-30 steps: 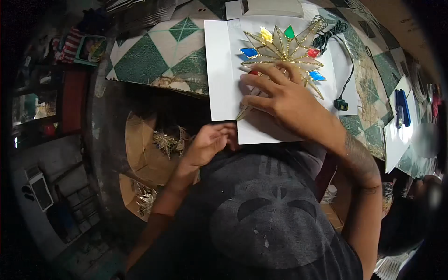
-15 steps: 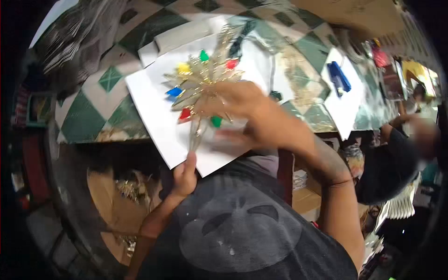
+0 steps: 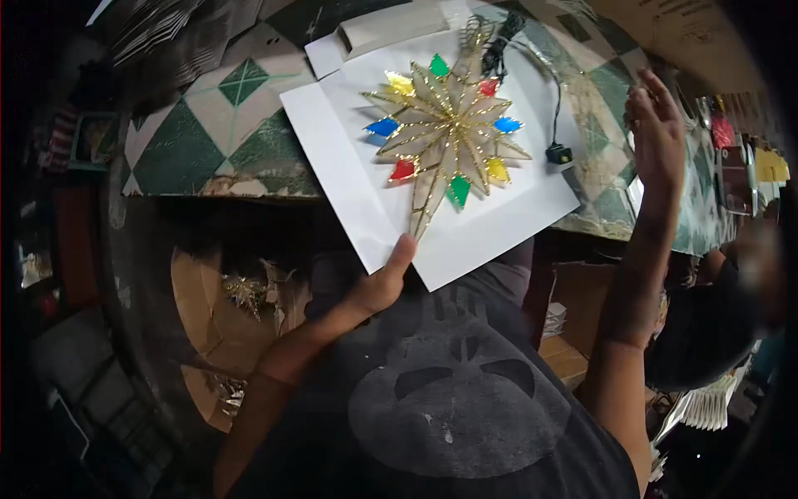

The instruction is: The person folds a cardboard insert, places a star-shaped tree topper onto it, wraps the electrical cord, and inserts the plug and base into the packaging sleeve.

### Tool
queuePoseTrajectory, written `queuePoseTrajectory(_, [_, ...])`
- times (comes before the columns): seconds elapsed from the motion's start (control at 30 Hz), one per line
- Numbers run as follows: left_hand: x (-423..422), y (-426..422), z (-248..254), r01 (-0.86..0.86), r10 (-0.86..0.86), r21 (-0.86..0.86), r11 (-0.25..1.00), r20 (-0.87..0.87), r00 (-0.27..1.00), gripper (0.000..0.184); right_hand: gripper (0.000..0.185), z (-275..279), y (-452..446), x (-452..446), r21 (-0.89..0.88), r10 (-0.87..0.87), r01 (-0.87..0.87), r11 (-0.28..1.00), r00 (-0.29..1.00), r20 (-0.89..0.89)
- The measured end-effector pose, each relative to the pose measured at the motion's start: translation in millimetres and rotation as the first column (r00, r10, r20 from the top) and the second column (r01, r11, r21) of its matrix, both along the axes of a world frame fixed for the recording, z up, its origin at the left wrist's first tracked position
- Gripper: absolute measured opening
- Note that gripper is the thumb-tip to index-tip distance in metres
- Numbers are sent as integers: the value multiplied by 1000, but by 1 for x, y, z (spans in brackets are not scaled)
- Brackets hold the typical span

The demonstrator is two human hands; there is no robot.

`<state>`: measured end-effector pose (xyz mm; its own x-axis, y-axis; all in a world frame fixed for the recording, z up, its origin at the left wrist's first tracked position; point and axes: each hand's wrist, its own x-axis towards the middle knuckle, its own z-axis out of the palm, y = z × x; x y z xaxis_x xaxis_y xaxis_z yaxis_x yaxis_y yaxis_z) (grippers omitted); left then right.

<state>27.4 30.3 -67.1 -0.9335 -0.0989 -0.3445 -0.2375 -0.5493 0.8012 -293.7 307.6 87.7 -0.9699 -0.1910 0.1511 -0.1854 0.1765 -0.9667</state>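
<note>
A star-shaped ornament (image 3: pixel 453 125), with gold glitter edges and small red, blue, green and yellow points, lies on an unfolded white cardboard box (image 3: pixel 490 224). At the near edge, my left hand (image 3: pixel 384 283) grips the cardboard, its thumb at the star's long lower tip and its other fingers hidden. My right hand (image 3: pixel 658 133) is raised over the right part of the table, away from the star, its fingers loosely bent and apart with nothing visible in them. A dark cord (image 3: pixel 497 54) is bundled by the star's top, and its plug (image 3: pixel 559 154) rests on the cardboard's right side.
The green-and-white tiled table (image 3: pixel 179 145) has a worn edge. Clear plastic packets (image 3: pixel 158 33) lie at the back left. Below are cardboard boxes (image 3: pixel 195 308) with more gold ornaments (image 3: pixel 245 293). Another person (image 3: pixel 706 333) is at the right.
My right hand has left the star and moved right and up. The cardboard turned, and my left hand came from beside it to its near edge. The camera view has also shifted.
</note>
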Motion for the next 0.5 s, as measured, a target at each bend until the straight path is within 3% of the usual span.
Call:
queuePoseTrajectory(0.03, [-7, 2, 14, -57, 50, -133, 990, -57, 997, 47, 32, 11, -30, 33, -193, 96, -89, 977, 995, 26])
queuePoseTrajectory(0.13, [-23, 4, 39, -229, 106, -478, 848, -270, 957, 40, 22, -2, -97, 134, -161, 220, -213, 964, 975, 27])
queuePoseTrajectory(0.2, [-18, 6, 29, -248, 89, -514, 821, -313, 945, 39, 17, -30, -104, 168, 110, 386, -370, 922, 888, -251])
queuePoseTrajectory(0.3, [-5, 13, 13, -362, 62, -601, 713, -460, 886, 34, 25, -34, -102, 188, 297, 468, -405, 865, 864, -185])
queuePoseTrajectory(0.5, [-7, 7, 42, -275, 81, -685, 674, -301, 950, 32, 25, -33, -108, 191, 415, 541, -423, 806, 812, -222])
